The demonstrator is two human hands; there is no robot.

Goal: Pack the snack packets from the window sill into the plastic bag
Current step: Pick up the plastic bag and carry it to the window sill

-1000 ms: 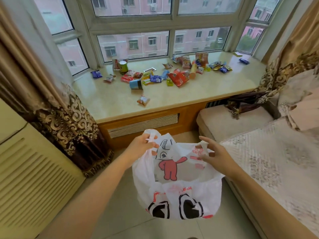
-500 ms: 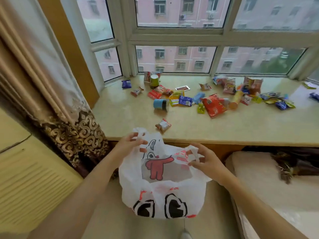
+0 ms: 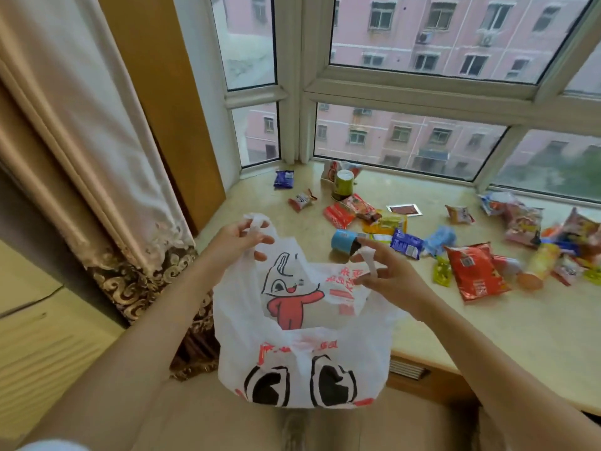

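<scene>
Left hand (image 3: pixel 239 237): we see its grip pinching the left handle of the plastic bag (image 3: pixel 302 340), fingers curled round the twisted strip.
Right hand (image 3: pixel 387 276): its grip holds the bag's right handle, the white strip looped over the fingers, some fingers spread.
Plastic bag: we find it hanging between the two hands, mouth pulled open, in front of the window sill (image 3: pixel 536 327) near its left end; white, with a red cartoon figure and two black eyes printed on it.
Snack packets: all lie scattered on the sill beyond the bag.
Nearest items: a blue cup (image 3: pixel 343 240) on its side just past the right hand; a large red packet (image 3: pixel 473 275) to the right.
Further back: a green cup (image 3: pixel 343 183) upright by the glass; a small purple packet (image 3: pixel 283 179) in the left corner.
Bag contents: we cannot tell.
Left of us: a curtain (image 3: pixel 97 157) with a gold-patterned hem.
</scene>
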